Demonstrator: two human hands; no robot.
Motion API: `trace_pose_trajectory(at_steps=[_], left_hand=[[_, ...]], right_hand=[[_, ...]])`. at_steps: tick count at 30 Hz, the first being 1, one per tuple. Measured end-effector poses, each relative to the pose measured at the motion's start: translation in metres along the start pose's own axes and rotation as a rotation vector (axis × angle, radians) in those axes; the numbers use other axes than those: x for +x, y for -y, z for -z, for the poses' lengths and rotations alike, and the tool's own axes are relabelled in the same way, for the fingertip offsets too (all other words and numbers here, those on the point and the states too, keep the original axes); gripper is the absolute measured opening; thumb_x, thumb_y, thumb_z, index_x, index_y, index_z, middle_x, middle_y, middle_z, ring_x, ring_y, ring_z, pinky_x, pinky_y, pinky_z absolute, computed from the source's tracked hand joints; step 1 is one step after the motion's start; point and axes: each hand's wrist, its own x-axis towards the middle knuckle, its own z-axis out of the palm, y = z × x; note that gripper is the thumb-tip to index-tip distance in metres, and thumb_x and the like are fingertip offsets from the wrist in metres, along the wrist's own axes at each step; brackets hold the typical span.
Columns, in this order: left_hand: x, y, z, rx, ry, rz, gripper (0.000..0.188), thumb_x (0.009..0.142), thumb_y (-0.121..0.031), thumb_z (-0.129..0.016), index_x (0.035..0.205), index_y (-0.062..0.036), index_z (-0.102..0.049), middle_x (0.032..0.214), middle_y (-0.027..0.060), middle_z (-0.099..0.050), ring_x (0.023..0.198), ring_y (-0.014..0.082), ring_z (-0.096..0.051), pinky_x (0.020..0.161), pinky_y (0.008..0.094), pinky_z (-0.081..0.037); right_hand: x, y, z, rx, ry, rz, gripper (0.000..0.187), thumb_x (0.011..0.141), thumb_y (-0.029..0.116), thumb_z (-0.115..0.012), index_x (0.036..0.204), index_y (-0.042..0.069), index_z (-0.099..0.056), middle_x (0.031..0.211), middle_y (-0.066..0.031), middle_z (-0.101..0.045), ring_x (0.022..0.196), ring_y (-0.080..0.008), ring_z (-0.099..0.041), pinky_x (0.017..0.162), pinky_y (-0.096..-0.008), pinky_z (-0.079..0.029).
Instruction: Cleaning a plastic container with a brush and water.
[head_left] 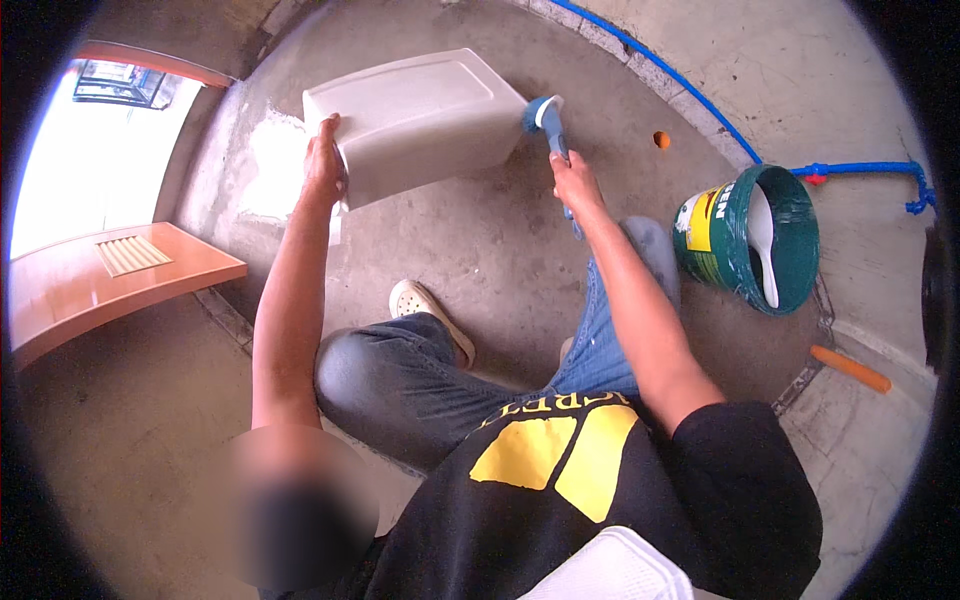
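Note:
A pale grey-white plastic bin (430, 140), box-shaped with rounded edges, is tipped on its side above the concrete floor in front of me. My left hand (325, 168) grips its left end, thumb on the upper face and fingers partly hidden. My right hand (577, 184) is wrapped round the blue handle of a scrub brush (552, 125). The brush has a white head, and its blue bristles face the bin's right end, at or very close to it; I cannot tell whether they touch.
A green bucket (705, 240) with a white long-handled scoop (762, 240) inside stands at the right. Behind it a blue pipe (850, 168) runs along the wall. An orange rod (850, 368) lies at right. A brown louvred door (190, 275) stands at left. My shoe (425, 303) is below the bin.

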Motion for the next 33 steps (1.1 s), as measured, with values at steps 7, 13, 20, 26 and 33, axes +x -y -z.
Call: trace_pose_trajectory(at_steps=[7, 13, 20, 26, 33], left_hand=[[-0.016, -0.002, 0.012, -0.012, 0.09, 0.292, 0.094, 0.08, -0.077, -0.04, 0.148, -0.0159, -0.017, 0.146, 0.0232, -0.022, 0.115, 0.0473, -0.047, 0.084, 0.0517, -0.051], [0.027, 0.029, 0.026, 0.734, -0.185, -0.305, 0.064, 0.096, -0.043, -0.025, 0.15, -0.0125, -0.011, 0.153, 0.0205, -0.014, 0.143, 0.0355, -0.005, 0.115, 0.0492, -0.016], [-0.006, 0.002, -0.024, 0.605, -0.009, -0.877, 0.106, 0.08, -0.062, -0.057, 0.148, -0.0025, -0.003, 0.153, 0.025, -0.005, 0.142, 0.0381, -0.008, 0.115, 0.0453, -0.017], [-0.017, -0.02, -0.025, 1.063, 0.02, -1.003, 0.148, 0.043, -0.076, -0.075, 0.146, 0.0018, -0.002, 0.149, 0.0306, -0.01, 0.14, 0.0437, -0.01, 0.113, 0.0518, -0.02], [-0.035, -0.032, -0.027, 1.037, 0.023, -0.974, 0.144, 0.045, -0.06, -0.086, 0.144, 0.0062, -0.006, 0.145, 0.0312, -0.019, 0.135, 0.0447, -0.022, 0.111, 0.051, -0.027]], right_hand=[[-0.064, 0.084, 0.019, -0.025, -0.062, 0.255, 0.041, 0.094, 0.039, -0.047, 0.115, 0.005, -0.051, 0.089, -0.0213, -0.065, 0.087, -0.0406, -0.063, 0.076, -0.049, -0.047], [-0.049, 0.125, 0.004, -0.188, 0.004, 0.342, 0.041, 0.093, 0.039, -0.049, 0.119, 0.008, -0.05, 0.091, -0.022, -0.065, 0.087, -0.0443, -0.061, 0.076, -0.0524, -0.047], [-0.012, 0.102, 0.032, -0.17, -0.08, 0.31, 0.036, 0.092, 0.038, -0.05, 0.11, 0.007, -0.054, 0.092, -0.0224, -0.064, 0.09, -0.0439, -0.06, 0.078, -0.0506, -0.047], [-0.066, 0.178, 0.042, -0.148, 0.113, 0.431, 0.036, 0.093, 0.036, -0.051, 0.114, 0.007, -0.053, 0.094, -0.0225, -0.064, 0.088, -0.0424, -0.061, 0.075, -0.0496, -0.048], [-0.03, 0.158, 0.053, -0.279, 0.093, 0.403, 0.047, 0.093, 0.041, -0.049, 0.125, 0.006, -0.052, 0.107, -0.0226, -0.063, 0.102, -0.0395, -0.06, 0.086, -0.0463, -0.048]])
